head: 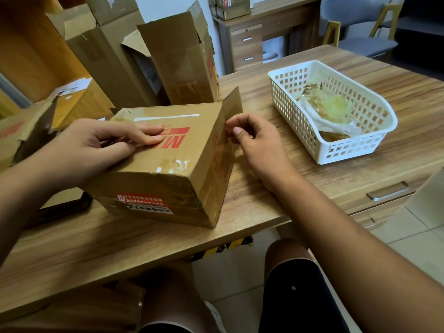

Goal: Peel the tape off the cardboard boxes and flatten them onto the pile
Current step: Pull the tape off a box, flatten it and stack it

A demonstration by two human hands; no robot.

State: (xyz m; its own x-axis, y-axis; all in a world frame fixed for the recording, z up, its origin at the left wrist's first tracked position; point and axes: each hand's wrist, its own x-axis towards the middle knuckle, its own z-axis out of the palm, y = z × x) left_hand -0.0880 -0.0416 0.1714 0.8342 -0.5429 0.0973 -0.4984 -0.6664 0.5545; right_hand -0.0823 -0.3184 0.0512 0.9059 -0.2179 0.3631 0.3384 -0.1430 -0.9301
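Pressing the left hand [96,145] down on top of the cardboard box [168,169], fingers lying straight across the red print. Pinching with thumb and forefinger of the right hand [254,143] what looks like a clear strip of tape [230,138] at the box's upper right edge, hardly showing against the cardboard. Working with the box sitting near the front of the wooden worktop [120,239], one flap [231,102] sticking up at its far right corner, just in front of several opened boxes [182,68] standing upright. Sharing the worktop, well off to the right, with a white basket [374,150] holding crumpled clear scraps [331,109]
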